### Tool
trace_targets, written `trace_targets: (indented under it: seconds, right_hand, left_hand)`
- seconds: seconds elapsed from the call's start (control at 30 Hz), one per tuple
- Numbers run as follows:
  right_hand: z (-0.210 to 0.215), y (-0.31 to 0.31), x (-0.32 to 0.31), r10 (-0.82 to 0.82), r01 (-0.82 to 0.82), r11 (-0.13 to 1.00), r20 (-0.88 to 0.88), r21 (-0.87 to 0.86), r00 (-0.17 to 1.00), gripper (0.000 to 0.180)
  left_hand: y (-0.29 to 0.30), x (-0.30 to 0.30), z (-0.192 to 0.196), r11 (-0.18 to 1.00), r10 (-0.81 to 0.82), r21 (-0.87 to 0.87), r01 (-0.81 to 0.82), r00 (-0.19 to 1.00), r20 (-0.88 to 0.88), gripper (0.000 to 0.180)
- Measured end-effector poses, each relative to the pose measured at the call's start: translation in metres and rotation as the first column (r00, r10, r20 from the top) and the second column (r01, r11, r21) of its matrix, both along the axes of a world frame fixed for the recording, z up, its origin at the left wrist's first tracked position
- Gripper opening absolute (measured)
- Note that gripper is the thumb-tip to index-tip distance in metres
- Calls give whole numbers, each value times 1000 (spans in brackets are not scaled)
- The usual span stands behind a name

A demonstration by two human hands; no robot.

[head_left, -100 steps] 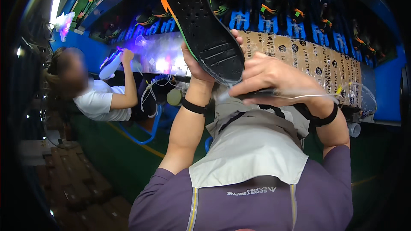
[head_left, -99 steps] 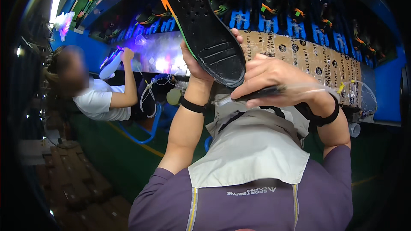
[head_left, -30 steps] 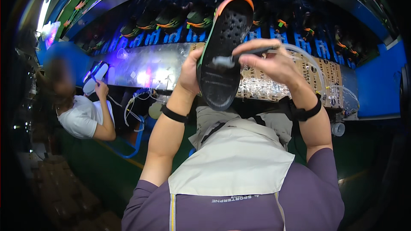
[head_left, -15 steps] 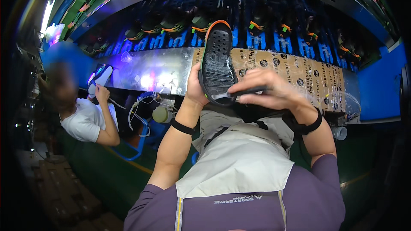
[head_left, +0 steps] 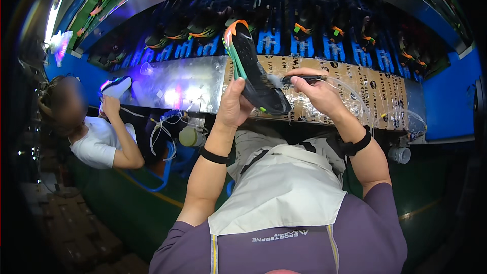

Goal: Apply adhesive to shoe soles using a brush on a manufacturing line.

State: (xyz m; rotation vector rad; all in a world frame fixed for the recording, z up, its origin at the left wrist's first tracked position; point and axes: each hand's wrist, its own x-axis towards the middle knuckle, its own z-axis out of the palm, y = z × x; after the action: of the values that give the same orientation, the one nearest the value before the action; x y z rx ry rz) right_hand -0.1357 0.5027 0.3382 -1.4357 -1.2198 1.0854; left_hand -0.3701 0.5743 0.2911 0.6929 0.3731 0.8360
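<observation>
My left hand [head_left: 234,105] is closed round the near left side of a shoe sole [head_left: 248,63], whose rim is orange and green and whose inner face is black. The sole is tilted, its orange end pointing away from me and its side wall turned up. Pinched in my right hand [head_left: 320,96] is a brush [head_left: 308,78] with a dark handle and pale bristles. Its bristle end touches or nearly touches the right edge of the sole; which of the two I cannot tell. A thin clear tube runs from the handle's end toward the right.
Printed cardboard [head_left: 370,91] covers part of the metal ledge [head_left: 195,83] before me. Behind it, several dark shoe uppers [head_left: 303,28] sit on blue holders. At left a co-worker [head_left: 104,144] holds a light shoe part [head_left: 116,89]. A yellowish container [head_left: 190,136] and clear jar [head_left: 399,155] stand below the ledge.
The sole has tipped from facing me to showing its side wall, its far end swinging left. My right hand moved from the near end up along the sole's right edge, still holding the brush.
</observation>
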Motion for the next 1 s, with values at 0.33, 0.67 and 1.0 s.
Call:
trace_targets:
  seconds: [0.33,0.67,1.0]
  right_hand:
    - [-9,-10,15,60,-56,998,85,-39,995,25]
    - [-115,-15,43,-379,295,886,192,356,905,28]
    - [-147,-22,44,-337,239,899,229,367,913,32]
  left_hand:
    - [0,-8,-13,985,140,115,-129,986,-91,57]
    - [-4,-42,-11,966,65,-259,-5,972,226,85]
    - [162,2,204,973,7,195,-126,856,516,100]
